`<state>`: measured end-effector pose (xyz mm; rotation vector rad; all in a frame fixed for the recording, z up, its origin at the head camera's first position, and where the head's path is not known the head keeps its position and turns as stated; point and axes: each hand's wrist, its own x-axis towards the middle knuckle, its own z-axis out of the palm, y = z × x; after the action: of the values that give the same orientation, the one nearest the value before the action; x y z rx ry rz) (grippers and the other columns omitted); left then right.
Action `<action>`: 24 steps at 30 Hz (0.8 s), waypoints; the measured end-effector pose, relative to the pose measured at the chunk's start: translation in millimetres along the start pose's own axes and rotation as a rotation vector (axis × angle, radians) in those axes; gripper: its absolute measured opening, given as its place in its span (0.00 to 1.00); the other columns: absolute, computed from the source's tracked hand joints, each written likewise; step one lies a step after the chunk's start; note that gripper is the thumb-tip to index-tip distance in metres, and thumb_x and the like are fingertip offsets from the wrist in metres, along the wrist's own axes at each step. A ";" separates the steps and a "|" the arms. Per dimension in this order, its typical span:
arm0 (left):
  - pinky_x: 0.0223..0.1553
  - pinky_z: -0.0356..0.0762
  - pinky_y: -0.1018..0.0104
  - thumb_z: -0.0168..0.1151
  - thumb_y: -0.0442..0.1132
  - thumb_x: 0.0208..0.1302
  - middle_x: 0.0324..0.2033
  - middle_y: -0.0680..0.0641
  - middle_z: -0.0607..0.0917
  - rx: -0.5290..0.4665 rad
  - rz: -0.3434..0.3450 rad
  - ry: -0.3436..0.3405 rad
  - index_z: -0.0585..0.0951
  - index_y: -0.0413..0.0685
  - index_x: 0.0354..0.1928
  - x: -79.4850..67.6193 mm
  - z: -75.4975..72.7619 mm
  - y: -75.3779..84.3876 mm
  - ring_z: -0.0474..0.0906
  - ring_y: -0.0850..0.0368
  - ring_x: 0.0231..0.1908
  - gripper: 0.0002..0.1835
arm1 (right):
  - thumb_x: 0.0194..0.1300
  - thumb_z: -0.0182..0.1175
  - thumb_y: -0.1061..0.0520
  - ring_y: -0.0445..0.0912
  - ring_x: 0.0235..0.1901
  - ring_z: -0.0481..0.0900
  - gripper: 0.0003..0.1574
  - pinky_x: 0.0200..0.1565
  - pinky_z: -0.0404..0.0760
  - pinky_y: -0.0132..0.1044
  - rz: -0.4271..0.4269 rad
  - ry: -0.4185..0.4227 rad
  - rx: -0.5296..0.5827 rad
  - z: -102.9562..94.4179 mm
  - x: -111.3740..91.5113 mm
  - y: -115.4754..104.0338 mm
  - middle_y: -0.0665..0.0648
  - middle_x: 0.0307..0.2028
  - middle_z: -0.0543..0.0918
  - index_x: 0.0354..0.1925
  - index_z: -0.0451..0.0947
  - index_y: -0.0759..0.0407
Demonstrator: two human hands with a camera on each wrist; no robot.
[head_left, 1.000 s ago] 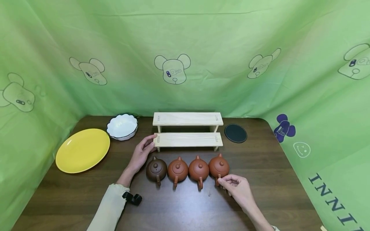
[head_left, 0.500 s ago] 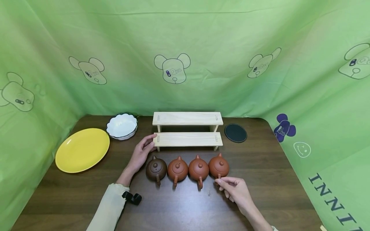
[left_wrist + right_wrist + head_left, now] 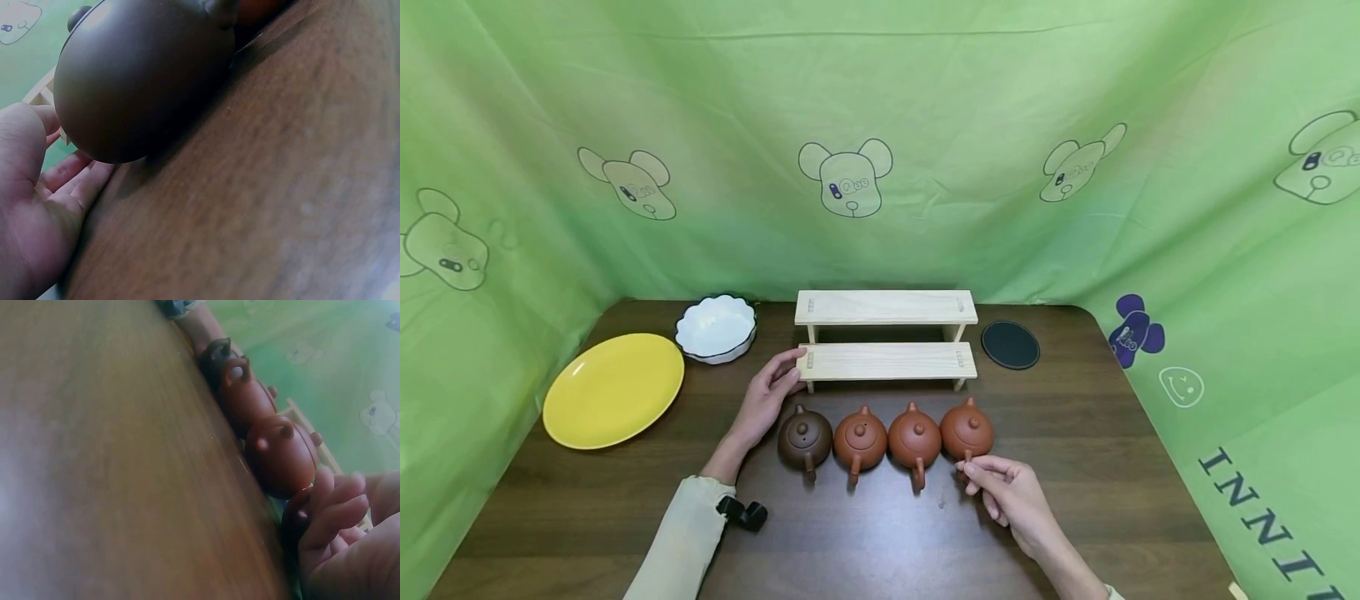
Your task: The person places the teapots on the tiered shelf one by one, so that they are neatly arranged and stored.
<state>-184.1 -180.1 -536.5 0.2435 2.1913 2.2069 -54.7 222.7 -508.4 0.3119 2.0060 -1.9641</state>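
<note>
Four teapots stand in a row, spouts toward the rack: a dark brown teapot (image 3: 805, 440) at the left, then reddish-brown ones. At the row's right end, my right hand (image 3: 1011, 497) pinches the handle of the rightmost reddish-brown teapot (image 3: 967, 432); in the right wrist view, curled fingers partly hide that pot. Behind the row is a two-step pale wooden rack (image 3: 886, 362). My left hand (image 3: 765, 400) holds the left end of its lower step, thumb in front. Close by that hand, the dark teapot's body (image 3: 144, 75) fills much of the left wrist view.
A yellow oval plate (image 3: 613, 392) lies at the left, with a white scalloped bowl (image 3: 717, 329) behind it. Right of the rack is a round black coaster (image 3: 1011, 345). Green printed cloth (image 3: 850, 83) hangs around the wooden table (image 3: 865, 550).
My right hand has shifted slightly left at the rightmost teapot's handle. My left hand keeps its place on the rack, and the teapots stand where they were.
</note>
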 end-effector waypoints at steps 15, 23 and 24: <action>0.61 0.86 0.72 0.53 0.33 0.89 0.75 0.28 0.74 0.012 0.009 -0.003 0.72 0.31 0.78 0.2 -0.5 -0.9 0.81 0.66 0.60 0.23 | 0.88 0.57 0.55 0.33 0.19 0.72 0.14 0.19 0.71 0.21 -0.045 -0.214 0.107 -4.6 -2.5 2.2 0.49 0.33 0.92 0.52 0.87 0.60; 0.61 0.86 0.72 0.53 0.34 0.89 0.75 0.30 0.74 0.025 -0.003 -0.001 0.73 0.33 0.78 -0.2 -0.3 1.1 0.81 0.66 0.60 0.23 | 0.85 0.61 0.56 0.35 0.15 0.70 0.17 0.16 0.68 0.22 -0.049 -0.025 0.080 3.2 -4.1 4.6 0.50 0.26 0.88 0.48 0.85 0.71; 0.61 0.86 0.72 0.53 0.33 0.89 0.75 0.30 0.74 0.026 -0.003 0.000 0.73 0.33 0.78 -0.1 -0.2 0.8 0.81 0.66 0.60 0.23 | 0.85 0.62 0.56 0.35 0.15 0.71 0.18 0.16 0.68 0.22 -0.057 -0.009 0.076 4.3 -4.4 4.8 0.50 0.26 0.88 0.49 0.85 0.73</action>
<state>-184.0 -180.3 -535.7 0.2411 2.2199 2.1782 -48.5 218.8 -511.3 0.2652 1.9583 -2.0765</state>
